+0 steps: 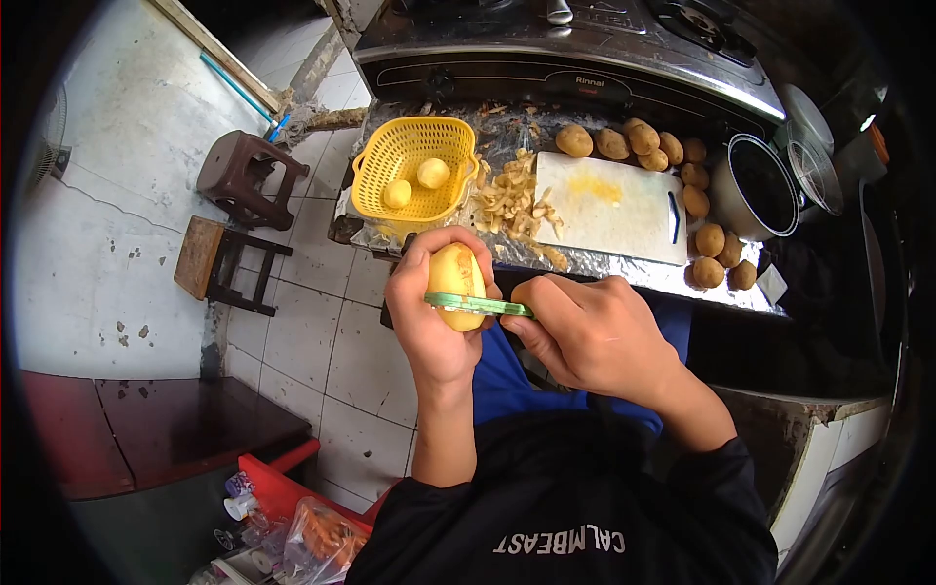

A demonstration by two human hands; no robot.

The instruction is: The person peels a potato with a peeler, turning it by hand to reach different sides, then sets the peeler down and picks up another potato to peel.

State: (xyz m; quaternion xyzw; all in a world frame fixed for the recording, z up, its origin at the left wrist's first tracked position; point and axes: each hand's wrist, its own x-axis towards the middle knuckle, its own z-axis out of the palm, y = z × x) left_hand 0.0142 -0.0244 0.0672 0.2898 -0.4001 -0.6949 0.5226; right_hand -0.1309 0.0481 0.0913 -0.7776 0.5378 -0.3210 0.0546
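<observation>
My left hand (435,327) is wrapped round a mostly peeled potato (454,268), which keeps a brownish patch of skin near its top. A green peeler (487,304) lies across the potato's face, its handle gripped in my right hand (595,327). Just beyond my hands, potato peelings (512,200) are heaped between a yellow plastic basket (366,185) and a white cutting board (595,219). Inside the basket are two peeled potatoes (433,174). Several unpeeled potatoes (613,144) sit along the board's far and right sides.
A pot (733,195) stands right of the board, with a wire strainer (814,175) beside it. Behind the foil-covered counter (634,276) is a black stove (585,83). A brown plastic stool (249,175) and a small wooden-topped stool (200,258) stand on the tiled floor at left.
</observation>
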